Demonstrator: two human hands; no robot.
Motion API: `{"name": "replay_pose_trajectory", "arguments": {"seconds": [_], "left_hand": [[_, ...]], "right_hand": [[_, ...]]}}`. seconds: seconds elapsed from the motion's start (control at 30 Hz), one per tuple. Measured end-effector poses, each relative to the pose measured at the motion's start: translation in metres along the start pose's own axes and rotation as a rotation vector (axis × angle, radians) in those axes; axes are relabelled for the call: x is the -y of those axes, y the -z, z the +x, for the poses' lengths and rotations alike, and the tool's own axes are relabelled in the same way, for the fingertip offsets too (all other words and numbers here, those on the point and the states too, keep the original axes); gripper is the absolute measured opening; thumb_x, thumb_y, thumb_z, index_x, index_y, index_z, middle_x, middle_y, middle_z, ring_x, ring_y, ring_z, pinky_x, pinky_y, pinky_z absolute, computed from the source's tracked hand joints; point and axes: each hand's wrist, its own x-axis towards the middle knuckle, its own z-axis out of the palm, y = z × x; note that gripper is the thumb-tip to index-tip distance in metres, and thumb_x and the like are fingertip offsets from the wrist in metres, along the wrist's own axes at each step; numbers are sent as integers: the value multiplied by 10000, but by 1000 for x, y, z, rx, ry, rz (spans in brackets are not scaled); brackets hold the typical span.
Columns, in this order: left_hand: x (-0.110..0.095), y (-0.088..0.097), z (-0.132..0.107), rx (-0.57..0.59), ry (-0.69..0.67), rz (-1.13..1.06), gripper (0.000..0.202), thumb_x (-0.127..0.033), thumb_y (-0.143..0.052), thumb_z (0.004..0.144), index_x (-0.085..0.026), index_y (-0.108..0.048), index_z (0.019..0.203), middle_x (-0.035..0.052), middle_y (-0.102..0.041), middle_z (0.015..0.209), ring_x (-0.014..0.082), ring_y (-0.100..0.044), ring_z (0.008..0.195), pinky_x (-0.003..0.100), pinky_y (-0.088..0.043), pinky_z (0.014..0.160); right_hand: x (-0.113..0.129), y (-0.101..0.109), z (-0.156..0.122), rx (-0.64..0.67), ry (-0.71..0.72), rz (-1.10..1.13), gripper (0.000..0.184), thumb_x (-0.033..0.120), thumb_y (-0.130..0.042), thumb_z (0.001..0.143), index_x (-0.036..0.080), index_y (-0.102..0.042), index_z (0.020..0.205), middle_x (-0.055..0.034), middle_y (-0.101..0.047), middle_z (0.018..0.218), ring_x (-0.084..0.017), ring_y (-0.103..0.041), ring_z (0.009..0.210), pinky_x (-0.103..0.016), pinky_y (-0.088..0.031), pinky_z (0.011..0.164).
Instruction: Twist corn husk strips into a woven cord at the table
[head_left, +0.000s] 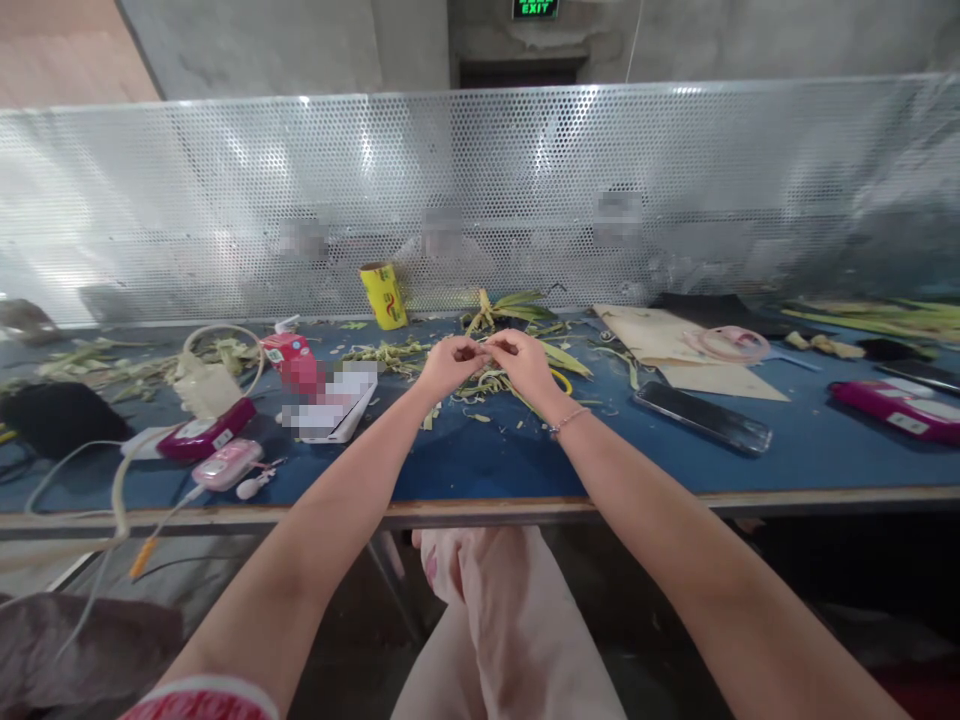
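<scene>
My left hand (451,368) and my right hand (523,364) meet over the middle of the blue table (487,465), fingertips nearly touching. Both are closed in a pinch; whatever lies between the fingertips is too small to make out. Under and around them lie green plant scraps (390,354), with thin peeled strips and small bits. Just beyond my hands sits a leafy plant piece (484,312) with a pale, cut-looking base. A long green leaf (566,360) points right beside my right hand. A chain bracelet (568,420) circles my right wrist.
Left stand a yellow can (383,296), red carton (291,358), white box (341,402), purple device (206,430) and cables. To the right lie a dark phone (703,415), brown paper (652,335) and another purple device (896,408). A perforated metal screen (480,180) closes the back.
</scene>
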Motion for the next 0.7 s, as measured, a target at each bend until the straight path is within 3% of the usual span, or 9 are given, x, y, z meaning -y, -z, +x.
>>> {"name": "replay_pose_trajectory", "arguments": {"seconds": [0.17,0.27,0.4,0.5,0.63,0.7], "left_hand": [[2,1,2,40,12,-39,193,-335,-594,682,-146,-580,651,-8,-551,574,89,-503,540,238,-406,562],[4,2,3,48,8,-104,197,-333,-599,682,-146,-566,629,-16,-533,565,83,-493,546,234,-399,573],[3,2,3,-32,69,-287,204,-325,-633,654,-148,-546,603,-26,-497,537,67,-462,525,222,-380,554],[-1,2,3,-108,121,-495,181,-291,-656,615,-153,-539,599,-34,-467,535,56,-443,511,212,-374,535],[-7,6,4,-189,157,-626,160,-241,-654,607,-160,-517,589,-28,-468,563,55,-457,531,206,-393,552],[-8,7,4,-207,161,-642,150,-228,-649,617,-160,-517,592,-24,-476,567,55,-461,534,206,-398,556]], "right_hand": [[8,3,0,25,-91,77,178,371,-561,731,195,-577,714,1,-554,611,-129,-513,540,-289,-445,571],[11,5,1,21,-152,203,207,405,-528,750,204,-569,780,-6,-570,696,-130,-542,610,-287,-466,603],[3,5,3,81,-161,374,241,384,-487,774,228,-539,951,-38,-598,937,-162,-572,880,-314,-485,734],[-12,3,7,86,-109,339,342,356,-496,767,249,-474,1091,-65,-574,1087,-182,-545,1004,-348,-490,775],[-27,1,10,53,-133,273,506,370,-561,732,267,-406,1202,-81,-545,1157,-174,-556,982,-336,-502,741],[-27,1,9,49,-172,280,495,365,-590,713,254,-448,1175,-77,-564,1129,-161,-577,902,-325,-505,715]]}}
